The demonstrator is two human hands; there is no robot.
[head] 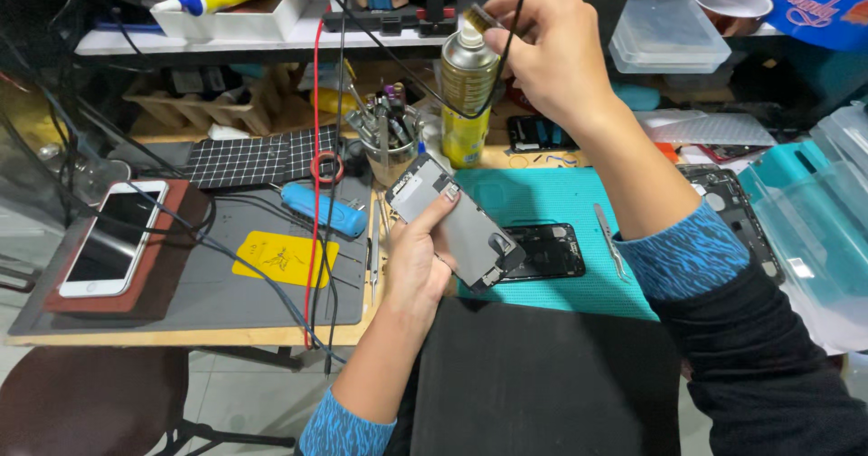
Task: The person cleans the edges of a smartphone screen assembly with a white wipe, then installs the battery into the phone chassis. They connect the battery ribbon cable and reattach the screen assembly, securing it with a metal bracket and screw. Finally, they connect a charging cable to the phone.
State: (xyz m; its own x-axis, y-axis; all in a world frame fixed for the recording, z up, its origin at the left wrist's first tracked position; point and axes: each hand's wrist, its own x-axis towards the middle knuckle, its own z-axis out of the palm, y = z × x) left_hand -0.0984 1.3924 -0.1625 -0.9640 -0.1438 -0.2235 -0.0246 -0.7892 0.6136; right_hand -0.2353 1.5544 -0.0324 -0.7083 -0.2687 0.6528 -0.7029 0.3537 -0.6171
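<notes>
My left hand (418,255) grips a detached phone screen panel (457,221), its grey metal back facing up, tilted over the front of the desk. My right hand (541,51) is raised at the back and pinches a small brush (482,18) just above the top of a yellow and silver spray can (467,103) that stands upright. A black cable loops past the right hand's fingers. An opened black phone body (545,251) lies on the teal mat (561,203) just right of the panel. Metal tweezers (609,239) rest on the mat beside my right forearm.
A white phone (115,237) lies on a brown pad at the left. A grey work mat (208,275) carries a yellow card and a blue tool (323,208). A cup of tools (389,131) stands at the back. Clear plastic trays (669,36) and another phone frame (732,207) sit to the right.
</notes>
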